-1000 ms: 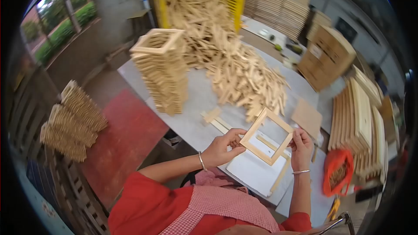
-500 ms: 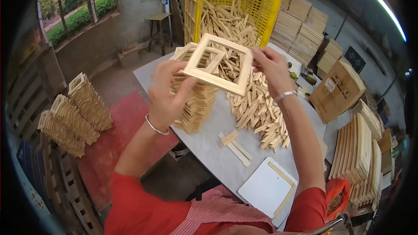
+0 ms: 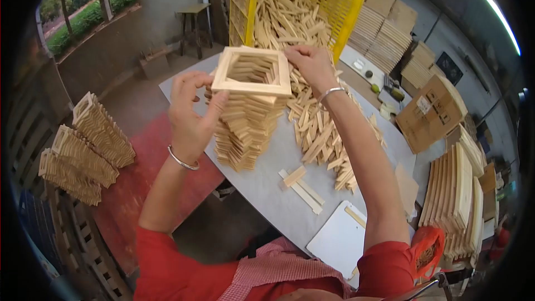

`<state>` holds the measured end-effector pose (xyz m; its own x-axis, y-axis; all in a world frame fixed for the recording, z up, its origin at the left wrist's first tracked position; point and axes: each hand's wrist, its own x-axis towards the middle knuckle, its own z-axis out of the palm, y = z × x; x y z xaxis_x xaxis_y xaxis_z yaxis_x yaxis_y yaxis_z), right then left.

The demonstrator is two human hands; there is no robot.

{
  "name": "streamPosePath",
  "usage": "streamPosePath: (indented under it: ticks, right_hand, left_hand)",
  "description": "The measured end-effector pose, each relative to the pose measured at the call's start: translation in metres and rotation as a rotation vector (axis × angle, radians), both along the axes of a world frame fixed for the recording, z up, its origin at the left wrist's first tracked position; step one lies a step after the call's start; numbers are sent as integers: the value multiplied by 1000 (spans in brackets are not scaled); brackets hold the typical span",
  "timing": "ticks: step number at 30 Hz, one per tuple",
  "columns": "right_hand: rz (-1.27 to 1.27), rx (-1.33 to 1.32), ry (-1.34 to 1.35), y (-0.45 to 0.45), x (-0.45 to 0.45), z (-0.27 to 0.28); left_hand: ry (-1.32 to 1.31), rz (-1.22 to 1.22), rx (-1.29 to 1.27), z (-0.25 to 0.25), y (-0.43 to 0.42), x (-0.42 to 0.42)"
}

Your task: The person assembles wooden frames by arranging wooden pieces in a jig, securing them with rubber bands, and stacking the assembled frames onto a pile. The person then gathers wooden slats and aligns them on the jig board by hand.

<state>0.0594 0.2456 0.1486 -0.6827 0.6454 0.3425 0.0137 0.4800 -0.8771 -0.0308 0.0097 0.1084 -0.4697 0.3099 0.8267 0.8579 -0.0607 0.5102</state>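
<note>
A square wooden frame (image 3: pixel 252 87) lies on top of the tall stack of frames (image 3: pixel 248 128), roughly lined up with it. At its left corner is my left hand (image 3: pixel 192 106), with fingertips and thumb closed around the edge. My right hand (image 3: pixel 313 67) pinches the far right corner between thumb and fingers. Through the frame's opening, the inner edges of the frames below show. Loose wooden strips (image 3: pixel 320 134) lie in a heap right of the stack, partly behind my right forearm.
A yellow crate (image 3: pixel 351 17) spills strips at the back. On the table (image 3: pixel 278 200) are short flat strips (image 3: pixel 304 189) and a white board (image 3: pixel 337 234). More frame stacks (image 3: pixel 83 156) stand left, beside a red surface (image 3: pixel 150 189). A carton (image 3: pixel 432 111) and red bag (image 3: pixel 428 251) are right.
Both hands carried the frame from above the white board up and left to the stack. It was tilted in the air and now rests flat on top.
</note>
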Motion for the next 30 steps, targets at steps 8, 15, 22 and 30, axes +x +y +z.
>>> streamPosePath:
  ticks: [8, 15, 22, 30]
  right_hand:
    - [-174, 147, -26, 10, 77, -33]
    - [-280, -320, -554, -24, 186, -198]
    - [-272, -459, -695, -42, 161, -257]
    - [-253, -466, -746, -38, 158, -263]
  left_hand:
    - [-96, -50, 189, -25, -32, 28]
    - [-162, -525, -433, -141, -2, 94]
    - [161, -584, -634, -220, 57, 112]
    - [228, -548, -698, -232, 63, 112]
